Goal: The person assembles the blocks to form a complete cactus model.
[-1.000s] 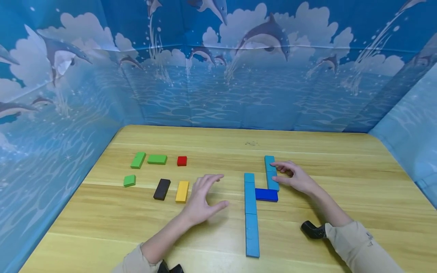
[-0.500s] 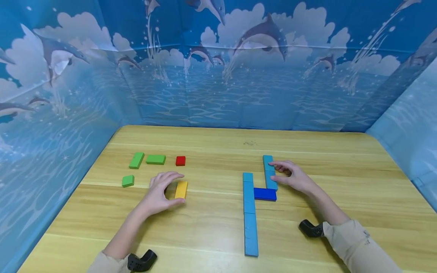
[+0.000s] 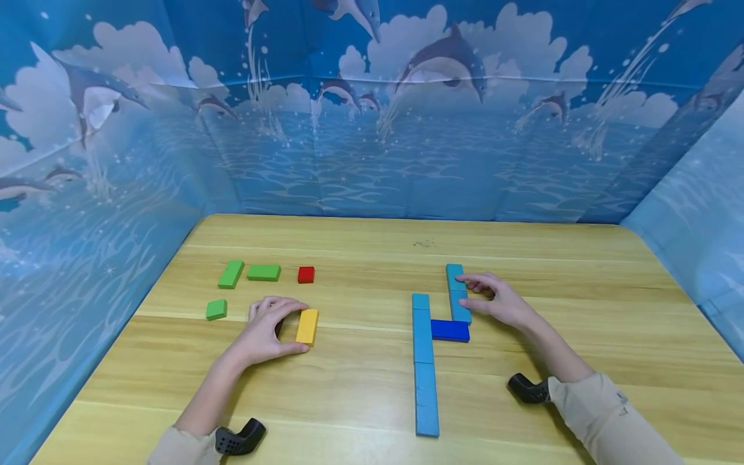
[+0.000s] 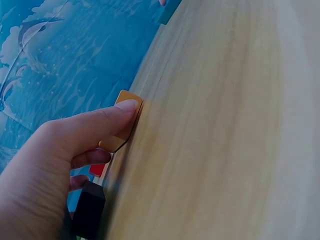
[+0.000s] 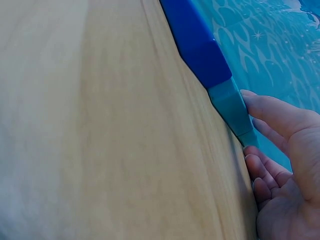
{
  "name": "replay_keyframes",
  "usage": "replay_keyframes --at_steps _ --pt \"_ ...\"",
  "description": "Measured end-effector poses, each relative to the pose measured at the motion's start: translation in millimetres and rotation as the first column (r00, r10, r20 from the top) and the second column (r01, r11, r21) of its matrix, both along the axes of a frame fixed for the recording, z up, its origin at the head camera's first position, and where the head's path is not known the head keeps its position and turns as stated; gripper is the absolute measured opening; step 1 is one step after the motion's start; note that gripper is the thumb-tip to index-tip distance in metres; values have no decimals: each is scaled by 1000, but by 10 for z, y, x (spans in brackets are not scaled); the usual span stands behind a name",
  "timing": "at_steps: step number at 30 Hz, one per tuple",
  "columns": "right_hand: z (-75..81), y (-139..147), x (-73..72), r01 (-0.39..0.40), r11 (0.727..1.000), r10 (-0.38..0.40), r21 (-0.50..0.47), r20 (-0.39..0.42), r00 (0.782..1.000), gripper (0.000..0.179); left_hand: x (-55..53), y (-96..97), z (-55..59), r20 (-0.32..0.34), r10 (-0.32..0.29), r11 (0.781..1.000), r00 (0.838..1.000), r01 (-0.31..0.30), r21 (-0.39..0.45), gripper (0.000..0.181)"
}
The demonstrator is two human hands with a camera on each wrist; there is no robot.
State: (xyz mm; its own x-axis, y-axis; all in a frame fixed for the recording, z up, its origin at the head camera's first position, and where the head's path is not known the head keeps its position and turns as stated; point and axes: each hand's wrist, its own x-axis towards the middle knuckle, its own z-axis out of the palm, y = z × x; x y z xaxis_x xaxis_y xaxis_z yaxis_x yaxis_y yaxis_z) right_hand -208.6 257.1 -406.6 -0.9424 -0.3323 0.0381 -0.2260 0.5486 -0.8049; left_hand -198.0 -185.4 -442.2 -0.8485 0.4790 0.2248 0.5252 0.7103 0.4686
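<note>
Yellow block is on the left half of the tabletop, well in from the left edge, with your left hand pinching it lengthwise: thumb at its near end, a finger at its far end. Your right hand is half spread, fingers gently bent, touching the right side of a light-blue pair; a firm grip on it you cannot tell from these views. Between the yellow block and the long light-blue column you have a broad stretch of wood, and another from your right hand to the right edge. A dark-blue block bridges the column and the near end of the pair. Toward the far left corner lie a red block and three green blocks; a black block sits under your left palm, just beside the yellow one. The tabletop's near edge is out of your sight. Its surface is pale, streaked wood with a small dark mark near the far edge, and a blue curtain printed with dolphins, clouds and waves hangs behind the far edge and along both sides.
</note>
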Motion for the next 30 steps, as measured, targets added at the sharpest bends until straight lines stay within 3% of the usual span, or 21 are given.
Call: replay_keyframes --at_steps 4,9,16,24,30 --pt "-46 27 -29 -3 1000 3 -4 -4 1000 47 -3 6 -5 -8 2 1000 1000 -2 11 65" --pt "-226 119 -122 -5 1000 5 6 -20 1000 47 -30 77 0 -42 13 1000 999 -12 26 64" --pt "-341 180 -175 -3 1000 3 -2 -36 999 49 -154 411 67 -57 42 994 997 -36 102 64" --pt "-339 187 -171 4 1000 -4 6 -31 999 48 -468 971 100 -26 79 978 997 -73 194 65" --pt "-355 188 -181 -6 1000 5 -14 -36 999 49 -703 1349 80 25 66 978 998 -69 196 65"
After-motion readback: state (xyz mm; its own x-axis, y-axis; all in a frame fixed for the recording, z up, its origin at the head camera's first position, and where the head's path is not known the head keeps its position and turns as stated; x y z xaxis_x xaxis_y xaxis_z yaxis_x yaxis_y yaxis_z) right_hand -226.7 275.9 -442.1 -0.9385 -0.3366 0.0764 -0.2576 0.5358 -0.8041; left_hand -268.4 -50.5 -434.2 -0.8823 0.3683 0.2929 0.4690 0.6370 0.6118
